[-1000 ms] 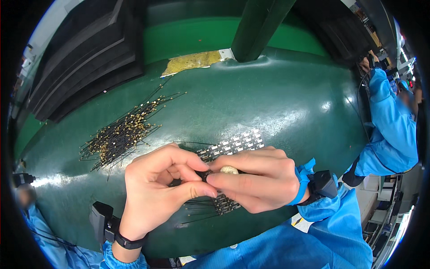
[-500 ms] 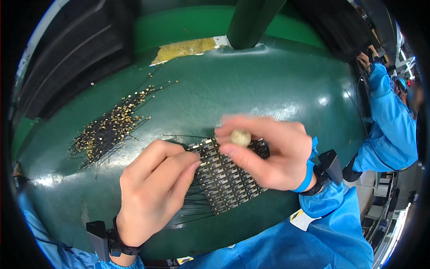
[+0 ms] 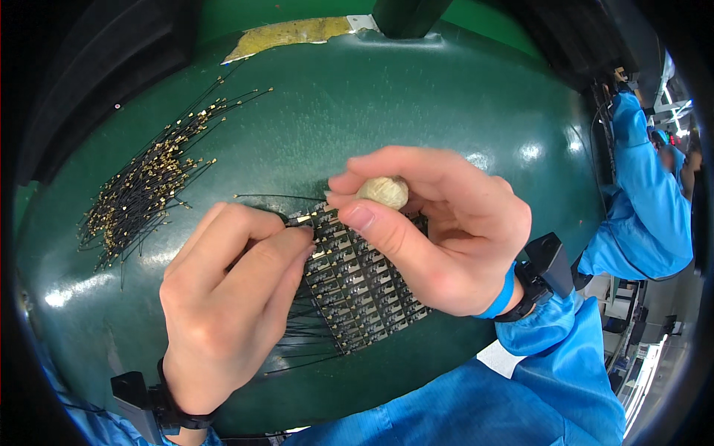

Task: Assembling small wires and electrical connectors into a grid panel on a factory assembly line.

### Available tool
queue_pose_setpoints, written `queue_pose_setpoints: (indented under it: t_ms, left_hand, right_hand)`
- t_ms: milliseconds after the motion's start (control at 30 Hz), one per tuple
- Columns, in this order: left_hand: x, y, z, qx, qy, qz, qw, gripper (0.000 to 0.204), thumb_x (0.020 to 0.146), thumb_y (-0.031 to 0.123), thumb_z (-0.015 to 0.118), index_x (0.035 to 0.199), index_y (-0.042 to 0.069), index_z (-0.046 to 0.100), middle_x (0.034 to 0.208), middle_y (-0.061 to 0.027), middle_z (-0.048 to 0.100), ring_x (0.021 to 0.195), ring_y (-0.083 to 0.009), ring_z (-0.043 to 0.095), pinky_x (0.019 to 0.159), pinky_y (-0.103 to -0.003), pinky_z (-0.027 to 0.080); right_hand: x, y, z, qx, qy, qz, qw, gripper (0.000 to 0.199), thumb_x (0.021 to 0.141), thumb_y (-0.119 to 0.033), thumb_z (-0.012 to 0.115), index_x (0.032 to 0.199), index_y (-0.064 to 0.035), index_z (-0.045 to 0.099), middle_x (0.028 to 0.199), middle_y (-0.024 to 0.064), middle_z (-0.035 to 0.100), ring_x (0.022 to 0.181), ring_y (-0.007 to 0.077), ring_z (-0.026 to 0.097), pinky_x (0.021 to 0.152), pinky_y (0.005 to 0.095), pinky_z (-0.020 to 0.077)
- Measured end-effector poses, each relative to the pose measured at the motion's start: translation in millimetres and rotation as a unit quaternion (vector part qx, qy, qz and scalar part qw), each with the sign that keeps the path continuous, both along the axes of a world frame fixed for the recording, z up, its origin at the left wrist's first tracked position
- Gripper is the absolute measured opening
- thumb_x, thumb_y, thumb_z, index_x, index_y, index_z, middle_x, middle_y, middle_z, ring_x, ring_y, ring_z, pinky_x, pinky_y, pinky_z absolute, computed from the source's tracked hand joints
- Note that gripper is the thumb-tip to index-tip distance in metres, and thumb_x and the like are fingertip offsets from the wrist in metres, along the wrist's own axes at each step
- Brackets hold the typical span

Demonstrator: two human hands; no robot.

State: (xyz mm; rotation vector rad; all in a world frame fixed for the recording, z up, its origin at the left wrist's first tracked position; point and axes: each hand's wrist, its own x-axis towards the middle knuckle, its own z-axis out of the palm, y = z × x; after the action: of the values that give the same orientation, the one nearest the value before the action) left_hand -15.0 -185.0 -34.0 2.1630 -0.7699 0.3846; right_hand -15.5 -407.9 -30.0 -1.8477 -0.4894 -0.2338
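Observation:
My left hand (image 3: 230,297) is closed in a pinch at the upper left edge of a panel of small circuit boards (image 3: 364,286). A thin black cable with a gold-coloured end shows at its fingertips, mostly hidden by the fingers. My right hand (image 3: 446,230) is over the panel's upper right part, its fingers wrapped round a tool with a rounded, pale tan end (image 3: 384,192); the tool's lower part is hidden. Several black cables run out from the panel's left edge, and another black cable (image 3: 275,196) extends left from its top corner.
A loose pile of black cables with gold-coloured connectors (image 3: 145,186) lies on the green work surface (image 3: 297,126) at the left. Yellow worn tape (image 3: 286,37) and a dark post (image 3: 407,18) are at the far edge. A person in blue sleeves (image 3: 639,201) works at the right.
The whole scene has shifted up and left in the picture. My right hand with the tool has come closer to my left fingertips, which stay pinched at the panel's edge.

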Motion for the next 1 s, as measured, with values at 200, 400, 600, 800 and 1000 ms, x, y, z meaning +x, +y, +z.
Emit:
queue_pose_setpoints:
  t_ms: [200, 400, 600, 800, 1000]
  left_hand:
    - [-2.5, -1.2, 1.9, 0.002, 0.002, 0.003, 1.000, 0.026, 0.074, -0.012, 0.085, 0.097, -0.002, 0.078, 0.088, -0.0106, 0.066, 0.076, -0.0249, 0.066, 0.064, -0.035, 0.052]
    - [-3.1, -1.3, 3.2, 0.006, 0.007, 0.002, 1.000, 0.026, 0.074, -0.012, 0.085, 0.097, -0.002, 0.078, 0.088, -0.0105, 0.066, 0.077, -0.0246, 0.067, 0.065, -0.035, 0.053]
    - [-4.6, -2.6, 3.5, 0.010, 0.015, 0.005, 1.000, 0.025, 0.075, -0.012, 0.084, 0.097, -0.002, 0.078, 0.089, -0.0107, 0.067, 0.077, -0.0246, 0.068, 0.066, -0.035, 0.053]
    - [-3.8, -2.3, 4.0, 0.006, 0.021, 0.005, 1.000, 0.025, 0.076, -0.012, 0.084, 0.098, -0.003, 0.078, 0.089, -0.0107, 0.067, 0.078, -0.0243, 0.068, 0.067, -0.034, 0.054]
    - [-2.5, 1.2, 4.9, 0.010, 0.029, 0.002, 1.000, 0.025, 0.076, -0.013, 0.083, 0.098, -0.003, 0.078, 0.090, -0.0109, 0.067, 0.078, -0.0242, 0.068, 0.067, -0.034, 0.054]
  right_hand:
    - [-2.7, -0.7, 1.1, -0.009, 0.003, -0.010, 1.000, 0.031, 0.094, 0.013, 0.079, 0.124, 0.0135, 0.069, 0.107, 0.0228, 0.081, 0.099, 0.0226, 0.080, 0.090, 0.0324, 0.0657]
    - [-1.7, -0.2, 1.0, -0.012, -0.010, -0.006, 1.000, 0.031, 0.093, 0.013, 0.080, 0.123, 0.0130, 0.070, 0.106, 0.0229, 0.081, 0.097, 0.0221, 0.080, 0.088, 0.0314, 0.0656]
    - [-2.4, -0.7, 0.0, -0.027, -0.030, -0.015, 0.999, 0.030, 0.092, 0.012, 0.082, 0.120, 0.0125, 0.071, 0.101, 0.0220, 0.082, 0.094, 0.0221, 0.081, 0.086, 0.0307, 0.0657]
    - [-0.8, 0.0, 2.1, -0.030, -0.034, -0.012, 0.999, 0.031, 0.091, 0.012, 0.082, 0.120, 0.0122, 0.071, 0.100, 0.0218, 0.082, 0.095, 0.0219, 0.081, 0.086, 0.0304, 0.0657]
    - [0.6, 1.4, 1.1, -0.038, -0.036, -0.005, 0.999, 0.031, 0.092, 0.010, 0.082, 0.120, 0.0122, 0.071, 0.101, 0.0216, 0.082, 0.095, 0.0224, 0.081, 0.086, 0.0305, 0.0657]
